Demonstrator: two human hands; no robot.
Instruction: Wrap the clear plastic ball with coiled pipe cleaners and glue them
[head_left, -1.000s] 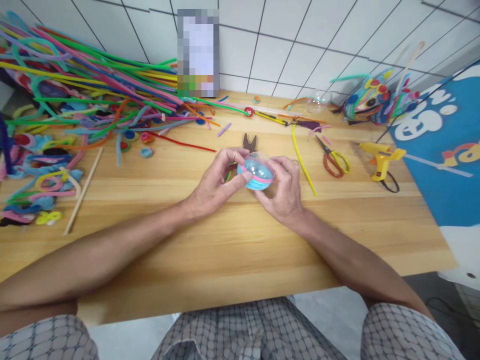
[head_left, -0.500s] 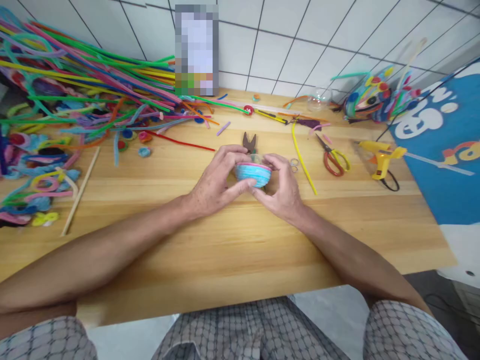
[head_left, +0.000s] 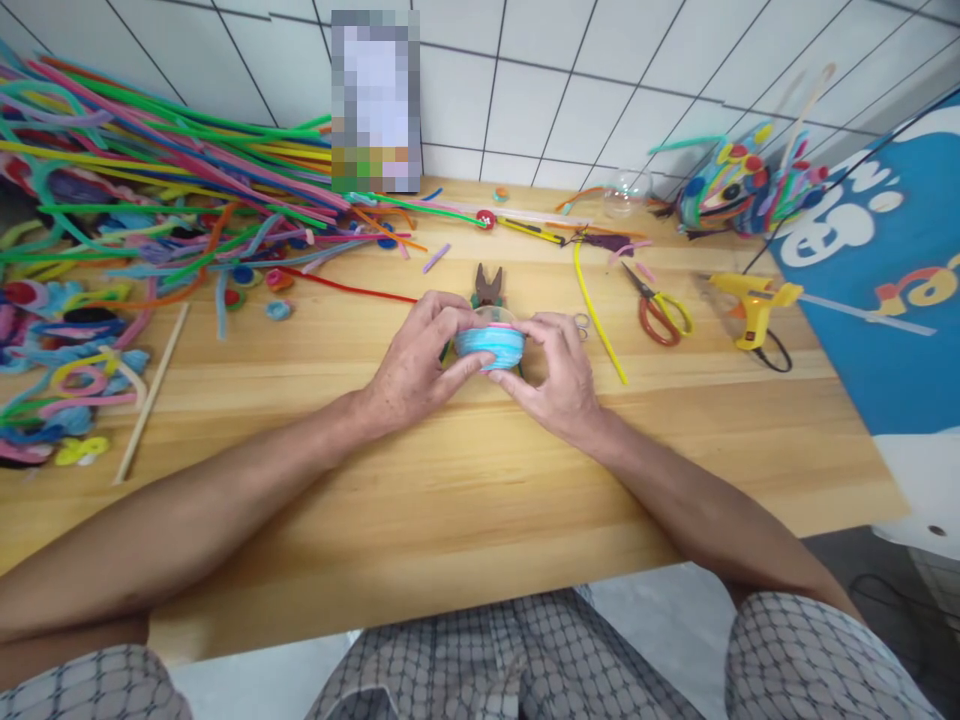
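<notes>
Both my hands hold a small half-ball cup (head_left: 490,346) above the wooden table, its outside wrapped in light blue fuzzy strands with a pink line at the rim. A clear, see-through part shows over the rim. My left hand (head_left: 420,355) grips the cup's left side, thumb across its front. On the right side, my right hand (head_left: 553,372) pinches it with fingertips at the rim and thumb underneath. Just behind the cup lie pliers (head_left: 489,284), jaws pointing away and handles mostly hidden. The cup's far side cannot be seen.
Colourful pipe cleaners (head_left: 187,130) are heaped at the back left. A wooden stick (head_left: 152,393) lies left. Scissors (head_left: 658,308), a yellow glue gun (head_left: 756,305) and a yellow pipe cleaner (head_left: 598,315) lie right. A clear ball (head_left: 628,192) sits near the tiled wall.
The whole view has shifted slightly. Both hands keep hold of the cup, which appears turned a little, with its clear part showing more.
</notes>
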